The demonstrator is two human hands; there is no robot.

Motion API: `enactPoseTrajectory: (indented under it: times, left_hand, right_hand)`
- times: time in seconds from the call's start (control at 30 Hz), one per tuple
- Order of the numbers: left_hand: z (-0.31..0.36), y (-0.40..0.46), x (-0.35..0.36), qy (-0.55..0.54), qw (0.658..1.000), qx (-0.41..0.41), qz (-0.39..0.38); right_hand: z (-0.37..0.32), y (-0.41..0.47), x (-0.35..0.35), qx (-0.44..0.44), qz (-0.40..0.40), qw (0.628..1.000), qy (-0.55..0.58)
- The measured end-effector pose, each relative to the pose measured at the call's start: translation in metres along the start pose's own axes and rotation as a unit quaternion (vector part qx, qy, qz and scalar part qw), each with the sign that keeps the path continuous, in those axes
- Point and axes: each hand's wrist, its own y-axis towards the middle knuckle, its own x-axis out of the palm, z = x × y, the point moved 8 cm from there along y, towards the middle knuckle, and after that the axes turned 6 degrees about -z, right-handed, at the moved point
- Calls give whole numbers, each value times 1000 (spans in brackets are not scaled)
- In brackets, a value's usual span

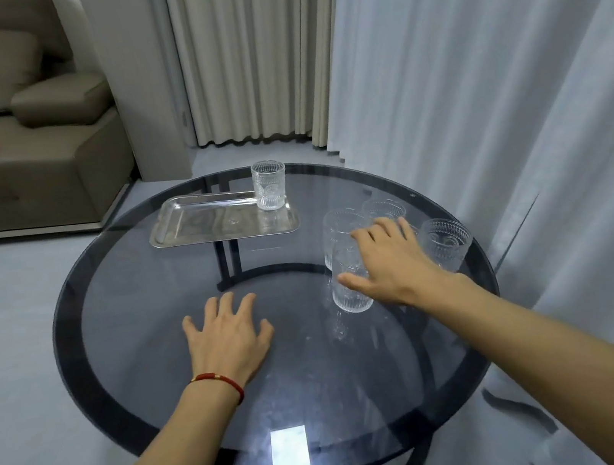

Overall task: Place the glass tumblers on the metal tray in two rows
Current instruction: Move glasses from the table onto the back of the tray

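Observation:
A rectangular metal tray (191, 222) lies at the far side of the round glass table. One ribbed glass tumbler (269, 184) stands upright on its far right corner. Several more tumblers cluster at the table's right: a near one (349, 294), one behind it (337, 233), a far one (384, 209) and a right one (445, 244). My right hand (390, 263) hovers over this cluster with fingers spread, thumb against the near tumbler, not closed on any. My left hand (229, 337) rests flat on the glass, fingers apart, holding nothing.
The dark glass table (128, 381) has a black rim and black frame below. White curtains (494, 82) hang close at the right. A brown sofa (1, 140) stands far left on the pale floor.

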Motion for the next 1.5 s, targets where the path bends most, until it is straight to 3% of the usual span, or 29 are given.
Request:
enactPoseTrajectory:
  times: [0.23, 0.4, 0.53, 0.7, 1.1, 1.4, 1.5]
  left_hand:
    - [-11, 11, 1, -9, 1000, -13, -2]
    - [-27, 25, -1, -16, 999, -42, 14]
    - [-40, 37, 0, -18, 997, -75, 23]
    - [-66, 57, -3, -51, 987, -142, 45]
    - [-68, 65, 6, -14, 987, -154, 49]
    - [-68, 63, 6, -9, 987, -152, 42]
    - [-68, 63, 6, -7, 988, -152, 33]
  right_hand:
    - [0, 1, -9, -10, 18, 994, 103]
    - [-23, 12, -43, -30, 74, 984, 162]
    - [-44, 61, -72, -32, 89, 954, 286]
    - [-80, 163, -78, -19, 84, 934, 347]
    - [-134, 324, -39, 6, 63, 987, 145]
    - [-140, 343, -21, -6, 31, 996, 85]
    - [-140, 317, -28, -35, 61, 995, 69]
